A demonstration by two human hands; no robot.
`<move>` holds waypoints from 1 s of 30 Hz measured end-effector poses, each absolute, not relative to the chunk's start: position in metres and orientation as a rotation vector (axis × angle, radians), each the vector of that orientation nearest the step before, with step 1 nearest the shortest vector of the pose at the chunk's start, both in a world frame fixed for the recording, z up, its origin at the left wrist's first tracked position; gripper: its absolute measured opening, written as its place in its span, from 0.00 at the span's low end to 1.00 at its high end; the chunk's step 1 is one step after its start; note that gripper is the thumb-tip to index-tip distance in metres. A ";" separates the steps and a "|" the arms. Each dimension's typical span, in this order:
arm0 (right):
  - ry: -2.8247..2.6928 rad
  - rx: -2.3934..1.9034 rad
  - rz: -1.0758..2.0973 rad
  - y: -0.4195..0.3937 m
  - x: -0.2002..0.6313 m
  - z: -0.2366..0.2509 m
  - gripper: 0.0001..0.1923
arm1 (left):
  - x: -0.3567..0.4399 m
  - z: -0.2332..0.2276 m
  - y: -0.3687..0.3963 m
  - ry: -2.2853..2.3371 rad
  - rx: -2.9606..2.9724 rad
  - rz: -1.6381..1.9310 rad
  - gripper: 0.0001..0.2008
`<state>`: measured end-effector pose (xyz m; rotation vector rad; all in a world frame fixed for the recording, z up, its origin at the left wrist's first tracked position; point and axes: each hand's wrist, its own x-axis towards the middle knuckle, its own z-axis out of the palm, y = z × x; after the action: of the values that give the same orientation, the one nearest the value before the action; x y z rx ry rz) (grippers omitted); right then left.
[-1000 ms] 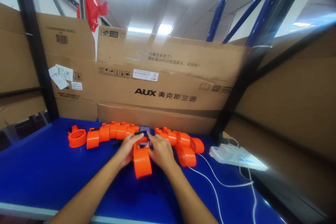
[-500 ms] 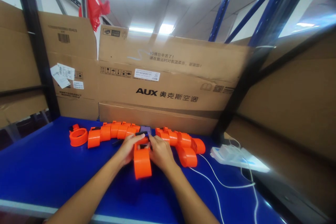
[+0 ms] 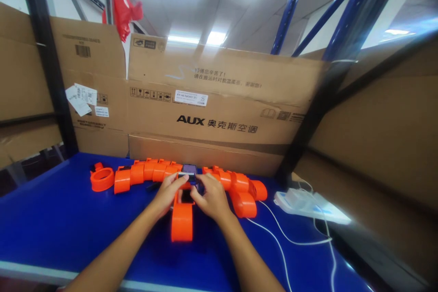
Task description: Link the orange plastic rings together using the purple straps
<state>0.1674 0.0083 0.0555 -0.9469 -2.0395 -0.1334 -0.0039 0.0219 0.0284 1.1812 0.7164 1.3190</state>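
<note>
Orange band (image 3: 182, 221) has slid nearer along the blue bench (image 3: 51, 223) since a second ago, its far end now lifted between left hand (image 3: 168, 194) and right hand (image 3: 209, 197), both pinching the small dark module (image 3: 187, 194) there

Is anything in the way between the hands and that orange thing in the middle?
Nothing visible is. The left hand and right hand are already on the orange piece, fingers meeting at its far end by a small dark part. The other orange pieces lie behind.
</note>
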 end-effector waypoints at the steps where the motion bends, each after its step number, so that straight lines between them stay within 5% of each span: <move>1: -2.048 -0.940 -0.126 0.007 0.166 0.056 0.11 | -0.005 0.028 0.022 0.709 1.193 1.319 0.17; 12: -1.766 -1.067 0.209 0.019 0.191 0.067 0.12 | -0.023 0.038 0.034 0.599 1.101 1.303 0.21; 20: -2.088 -1.398 0.206 0.019 0.219 0.066 0.08 | -0.018 0.034 0.034 0.720 1.027 1.360 0.17; 30: -2.081 -0.916 0.154 -0.002 0.188 0.078 0.19 | -0.006 0.032 0.022 0.698 1.203 1.269 0.20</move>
<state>0.1883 -0.0020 0.0783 -0.9164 -2.0805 0.1543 -0.0062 0.0221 0.0318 1.2028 0.6980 1.2692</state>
